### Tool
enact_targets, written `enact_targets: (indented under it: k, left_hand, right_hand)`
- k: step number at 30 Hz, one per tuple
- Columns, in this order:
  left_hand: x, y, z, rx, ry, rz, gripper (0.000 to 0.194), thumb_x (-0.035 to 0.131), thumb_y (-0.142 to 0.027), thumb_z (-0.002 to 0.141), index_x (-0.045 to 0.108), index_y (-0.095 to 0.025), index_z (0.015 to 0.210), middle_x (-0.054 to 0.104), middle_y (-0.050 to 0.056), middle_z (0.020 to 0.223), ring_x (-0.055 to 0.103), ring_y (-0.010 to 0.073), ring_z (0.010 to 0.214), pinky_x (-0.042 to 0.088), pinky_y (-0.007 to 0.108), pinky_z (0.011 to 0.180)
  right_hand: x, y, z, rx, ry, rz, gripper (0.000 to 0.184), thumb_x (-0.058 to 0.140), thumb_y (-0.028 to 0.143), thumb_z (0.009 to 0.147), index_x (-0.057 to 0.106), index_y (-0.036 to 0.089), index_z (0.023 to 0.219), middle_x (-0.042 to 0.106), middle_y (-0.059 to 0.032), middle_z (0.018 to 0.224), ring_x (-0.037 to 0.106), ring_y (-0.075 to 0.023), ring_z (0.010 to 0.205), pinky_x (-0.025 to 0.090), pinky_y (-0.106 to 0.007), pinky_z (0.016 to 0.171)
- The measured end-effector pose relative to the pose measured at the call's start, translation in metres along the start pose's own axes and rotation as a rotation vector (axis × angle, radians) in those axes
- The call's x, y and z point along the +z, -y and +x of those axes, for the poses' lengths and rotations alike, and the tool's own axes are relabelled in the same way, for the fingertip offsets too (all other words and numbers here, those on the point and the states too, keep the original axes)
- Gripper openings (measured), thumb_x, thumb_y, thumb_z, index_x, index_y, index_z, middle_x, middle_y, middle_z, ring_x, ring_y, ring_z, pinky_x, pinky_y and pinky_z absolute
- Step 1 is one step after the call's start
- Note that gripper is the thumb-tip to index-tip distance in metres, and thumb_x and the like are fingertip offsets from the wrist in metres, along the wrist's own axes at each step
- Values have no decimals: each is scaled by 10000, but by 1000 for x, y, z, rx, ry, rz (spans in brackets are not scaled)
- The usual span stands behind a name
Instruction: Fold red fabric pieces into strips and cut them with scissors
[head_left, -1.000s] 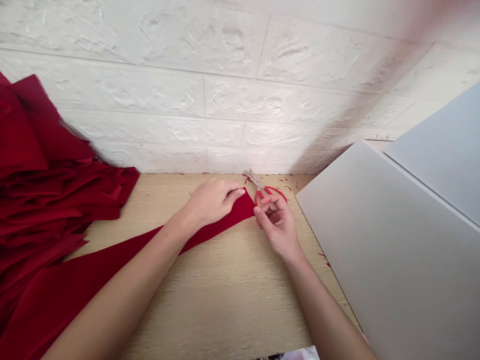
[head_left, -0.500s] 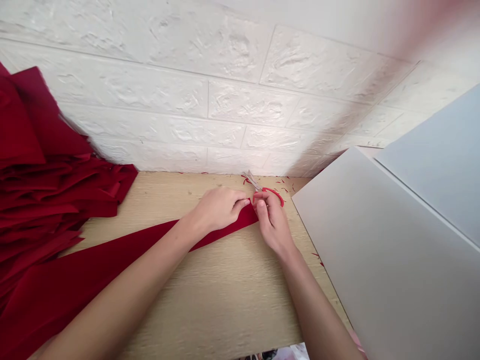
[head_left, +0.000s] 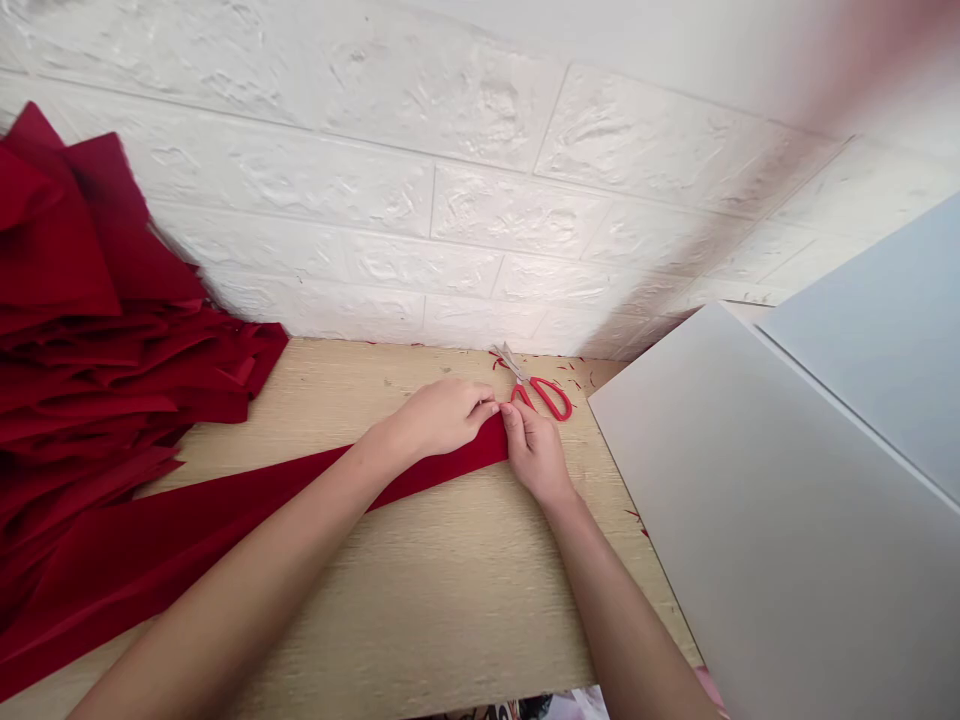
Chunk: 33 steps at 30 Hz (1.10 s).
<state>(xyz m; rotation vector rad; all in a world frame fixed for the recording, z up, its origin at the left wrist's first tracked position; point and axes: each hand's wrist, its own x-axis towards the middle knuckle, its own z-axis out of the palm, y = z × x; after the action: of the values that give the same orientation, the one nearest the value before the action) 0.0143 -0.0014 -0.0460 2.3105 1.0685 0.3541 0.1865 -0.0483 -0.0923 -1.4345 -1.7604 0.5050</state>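
The right hand [head_left: 534, 455] has released the red-handled scissors [head_left: 541, 393] and, with the left hand [head_left: 439, 418], grasps the red fabric strip [head_left: 480, 450], which perhaps can slip if the grip loosens.

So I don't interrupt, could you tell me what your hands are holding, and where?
The left hand and right hand pinch the red fabric strip at its narrow end.

White faux-brick wall panels [head_left: 510, 210] (embossed) rise behind a wooden table [head_left: 420, 620].
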Motion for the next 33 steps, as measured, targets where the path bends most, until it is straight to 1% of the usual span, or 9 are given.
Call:
enact_targets:
  k: [4,8,13,15,18,20,23,27,33]
  left_hand:
    - [3,2,-13,-114,75,78,393,351,-434,979,629,-180,864,712,113,851,619,227,693,370,325,612]
    - [-2,12,-36,-226,149,222,468,290,-454,984,655,-165,931,732,179,921,673,293,771,425,364,667]
    - [-20,24,-76,-366,143,308,510,230,-492,981,621,-206,822,729,149,856,682,311,769,439,382,678]
    - [-20,24,-91,-419,121,292,513,232,-549,976,618,-219,900,729,119,847,682,310,773,455,389,687]
    - [-9,17,-106,-350,24,251,478,305,-580,971,582,-231,1143,720,107,1109,679,300,967,493,413,827]
    - [1,11,-108,-257,-25,249,463,346,-557,976,558,-236,1232,663,106,1262,637,295,1111,480,427,939]
    - [12,4,-100,-218,-44,234,428,383,-529,979,593,-213,1178,666,103,1215,620,292,1120,481,430,953]
    - [14,1,-85,-276,-51,167,291,411,-413,992,611,-202,978,672,60,1053,657,234,937,503,366,835]
    - [20,-4,-78,-432,-10,340,301,362,-347,1009,620,-194,983,642,70,1103,690,241,836,501,357,691]
  right_hand:
    - [-2,-6,-1,57,-80,-114,507,326,574,1005,402,251,623,482,5,550,406,-162,510,291,-299,531]
    - [-6,-12,-3,88,-76,-225,496,350,530,1009,432,253,605,540,-28,555,444,-184,505,263,-314,526]
    - [-11,-15,-8,82,-92,-274,466,407,496,1002,542,252,628,554,-42,554,399,-175,451,226,-311,496]
    - [-11,-15,-10,97,-85,-318,475,408,478,1006,553,248,617,557,-48,554,403,-173,440,228,-311,491]
    - [-8,-13,-12,63,-78,-402,506,386,462,1018,561,241,599,553,-53,539,429,-174,430,234,-315,478]
    - [-7,-10,-12,25,-56,-462,510,362,443,1026,599,234,626,566,-56,526,455,-179,428,255,-315,468]
    - [-8,-2,-12,121,56,-564,494,336,402,1037,683,204,745,659,-80,619,575,-194,522,349,-301,513]
    - [-11,14,-10,326,211,-693,502,285,397,1053,722,176,945,745,-117,856,697,-225,765,453,-298,674]
    - [-8,28,-9,405,291,-864,524,263,397,1046,737,180,988,758,-151,888,729,-263,809,513,-348,733]
